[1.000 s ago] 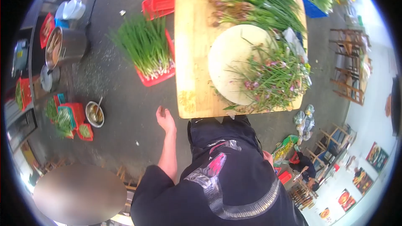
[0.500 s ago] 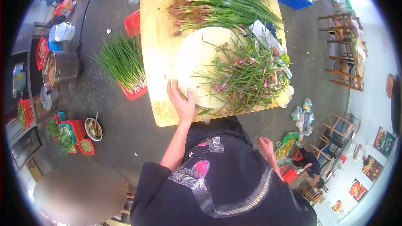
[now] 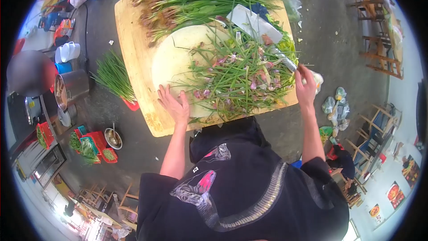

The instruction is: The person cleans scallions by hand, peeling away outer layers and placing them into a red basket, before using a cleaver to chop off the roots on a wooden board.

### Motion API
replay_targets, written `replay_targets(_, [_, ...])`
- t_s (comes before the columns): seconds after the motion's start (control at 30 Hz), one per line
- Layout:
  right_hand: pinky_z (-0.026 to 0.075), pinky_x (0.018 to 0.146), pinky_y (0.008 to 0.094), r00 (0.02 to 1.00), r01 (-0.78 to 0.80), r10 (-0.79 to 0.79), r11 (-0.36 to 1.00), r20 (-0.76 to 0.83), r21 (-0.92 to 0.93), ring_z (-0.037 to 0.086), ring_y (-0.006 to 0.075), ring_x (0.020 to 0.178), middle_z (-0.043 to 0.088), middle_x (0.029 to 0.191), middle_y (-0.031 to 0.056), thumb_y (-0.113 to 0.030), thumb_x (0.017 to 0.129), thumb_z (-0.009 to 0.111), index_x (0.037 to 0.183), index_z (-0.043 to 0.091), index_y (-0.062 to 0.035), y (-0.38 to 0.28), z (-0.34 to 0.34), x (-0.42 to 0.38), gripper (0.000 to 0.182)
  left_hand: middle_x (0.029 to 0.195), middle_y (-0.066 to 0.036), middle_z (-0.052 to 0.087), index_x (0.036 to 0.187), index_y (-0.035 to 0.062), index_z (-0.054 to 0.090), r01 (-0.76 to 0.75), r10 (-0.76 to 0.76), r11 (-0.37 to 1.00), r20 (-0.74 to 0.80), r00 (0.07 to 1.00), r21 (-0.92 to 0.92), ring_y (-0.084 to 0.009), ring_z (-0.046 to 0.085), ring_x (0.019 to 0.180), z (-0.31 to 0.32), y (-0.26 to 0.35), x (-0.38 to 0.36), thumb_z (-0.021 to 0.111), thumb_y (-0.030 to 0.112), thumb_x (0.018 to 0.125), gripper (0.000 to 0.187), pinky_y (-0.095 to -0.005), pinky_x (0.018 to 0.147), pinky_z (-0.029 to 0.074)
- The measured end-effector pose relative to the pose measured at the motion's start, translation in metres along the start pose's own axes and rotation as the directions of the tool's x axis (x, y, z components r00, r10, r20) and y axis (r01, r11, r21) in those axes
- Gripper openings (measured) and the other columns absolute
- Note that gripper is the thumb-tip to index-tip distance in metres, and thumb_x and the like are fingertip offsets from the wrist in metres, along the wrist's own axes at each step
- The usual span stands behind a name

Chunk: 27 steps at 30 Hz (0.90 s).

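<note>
My left hand (image 3: 174,105) lies on the near left edge of a round pale chopping board (image 3: 171,64), fingers spread and holding nothing. Beside the tip of a cleaver handle is my right hand (image 3: 305,87), its fingers partly apart; whether they touch the handle is hard to make out. The cleaver (image 3: 256,24) rests flat across a heap of loose green and purplish onion trimmings (image 3: 245,69), blade pointing away to the left. That heap covers the right half of the round board. Beyond it, bunches of spring onions (image 3: 200,2) with soil-brown roots lie across the wooden table (image 3: 136,69).
Trimmed spring onions (image 3: 113,76) stand in a red basket left of the table. Farther left are a large metal pot (image 3: 71,89), a metal bowl (image 3: 113,139) and red baskets (image 3: 96,140). Tied plastic bags (image 3: 336,109) and a crouching person (image 3: 343,163) are at right.
My right hand has risen from beside my body to the cleaver's handle end. My left hand stays at the round board's edge with fingers more spread. The whole view has turned.
</note>
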State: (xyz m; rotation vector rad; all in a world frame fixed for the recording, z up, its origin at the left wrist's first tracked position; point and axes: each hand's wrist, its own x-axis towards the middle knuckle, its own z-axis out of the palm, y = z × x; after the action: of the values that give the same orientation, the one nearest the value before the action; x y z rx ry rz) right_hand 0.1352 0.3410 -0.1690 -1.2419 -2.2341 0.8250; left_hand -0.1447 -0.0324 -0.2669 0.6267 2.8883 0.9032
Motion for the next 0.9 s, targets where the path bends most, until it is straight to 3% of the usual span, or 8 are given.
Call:
replay_targets(0.03, [0.055, 0.092, 0.0396, 0.995, 0.093, -0.091, 0.994, 0.039, -0.057, 0.071, 0.0323, 0.104, 0.073, 0.115, 0.0176, -0.015, 0.099, 0.070, 0.124, 0.069, 0.0038, 0.000, 0.005, 0.020, 0.032, 0.168, -0.026, 0.028, 0.153, 0.0025, 0.042, 0.007, -0.007, 0.999, -0.006, 1.000, 0.035, -0.0465, 0.020, 0.157, 0.000, 0.004, 0.002, 0.061, 0.040, 0.102, 0.066, -0.0650, 0.126, 0.012])
replay_targets(0.13, [0.054, 0.095, 0.0446, 0.913, 0.106, -0.042, 0.985, 0.405, -0.136, 0.067, 0.0407, 0.112, 0.069, 0.123, 0.0217, -0.019, 0.094, 0.072, 0.129, 0.065, 0.0031, -0.003, 0.012, 0.059, 0.042, 0.169, -0.027, 0.025, 0.158, 0.0017, 0.035, 0.031, -0.032, 0.998, 0.016, 0.999, 0.059, -0.0449, 0.016, 0.159, 0.001, 0.010, 0.001, 0.060, 0.044, 0.102, 0.074, -0.0638, 0.127, 0.009])
replay_targets(0.33, [0.054, 0.090, 0.0494, 0.809, 0.362, -0.182, 0.903, 0.559, -0.230, 0.066, 0.0406, 0.110, 0.064, 0.120, 0.0233, -0.017, 0.090, 0.071, 0.144, 0.049, 0.0014, 0.007, 0.016, 0.074, 0.062, 0.172, -0.028, 0.013, 0.166, 0.0026, 0.018, -0.082, 0.091, 0.989, 0.071, 0.993, -0.123, -0.0436, 0.011, 0.160, 0.016, 0.096, -0.021, 0.057, 0.058, 0.099, 0.095, -0.0679, 0.125, 0.004])
replay_targets(0.43, [0.055, 0.086, 0.0504, 0.840, 0.368, -0.179, 0.882, 0.513, -0.294, 0.068, 0.0408, 0.103, 0.064, 0.117, 0.0224, -0.015, 0.090, 0.068, 0.146, 0.045, 0.0013, -0.001, 0.010, 0.078, 0.063, 0.172, -0.027, 0.011, 0.167, 0.0045, 0.017, -0.167, 0.186, 0.977, 0.156, 0.970, -0.131, -0.0449, 0.010, 0.160, 0.030, 0.150, -0.021, 0.058, 0.062, 0.097, 0.099, -0.0708, 0.124, 0.003])
replay_targets(0.53, [0.056, 0.082, 0.0489, 0.785, 0.487, -0.257, 0.819, 0.563, -0.304, 0.069, 0.0400, 0.097, 0.065, 0.115, 0.0204, -0.013, 0.089, 0.069, 0.149, 0.044, 0.0012, -0.020, -0.020, 0.090, 0.066, 0.173, -0.028, 0.009, 0.167, 0.0057, 0.013, -0.179, 0.221, 0.966, 0.241, 0.945, -0.185, -0.0480, 0.007, 0.160, 0.060, 0.181, -0.024, 0.061, 0.064, 0.095, 0.105, -0.0719, 0.123, -0.001])
replay_targets(0.63, [0.056, 0.078, 0.0468, 0.795, 0.514, -0.323, 0.807, 0.513, -0.289, 0.070, 0.0360, 0.090, 0.066, 0.101, 0.0172, -0.011, 0.087, 0.070, 0.154, 0.041, -0.0014, -0.049, -0.062, 0.089, 0.074, 0.172, -0.027, 0.012, 0.167, 0.0058, 0.019, -0.159, 0.182, 0.982, 0.293, 0.938, -0.100, -0.0501, 0.010, 0.158, 0.081, 0.201, -0.036, 0.063, 0.064, 0.092, 0.105, -0.0724, 0.122, 0.000])
replay_targets(0.87, [0.053, 0.077, 0.0415, 0.759, 0.645, -0.407, 0.581, 0.509, -0.497, 0.068, 0.0299, 0.083, 0.066, 0.092, 0.0093, -0.006, 0.080, 0.072, 0.154, 0.047, -0.0060, -0.064, -0.148, 0.079, 0.078, 0.169, -0.028, 0.023, 0.163, 0.0051, 0.030, -0.199, 0.201, 0.979, 0.219, 0.955, -0.031, -0.0534, 0.015, 0.155, 0.104, 0.222, -0.042, 0.064, 0.058, 0.090, 0.097, -0.0728, 0.121, 0.003])
replay_targets(0.9, [0.053, 0.078, 0.0419, 0.775, 0.621, -0.392, 0.619, 0.496, -0.481, 0.067, 0.0292, 0.083, 0.066, 0.094, 0.0089, -0.006, 0.080, 0.075, 0.152, 0.050, -0.0067, -0.069, -0.158, 0.077, 0.077, 0.169, -0.027, 0.022, 0.163, 0.0047, 0.031, -0.196, 0.200, 0.980, 0.200, 0.959, -0.040, -0.0537, 0.015, 0.155, 0.108, 0.224, -0.041, 0.064, 0.057, 0.090, 0.096, -0.0734, 0.120, 0.002])
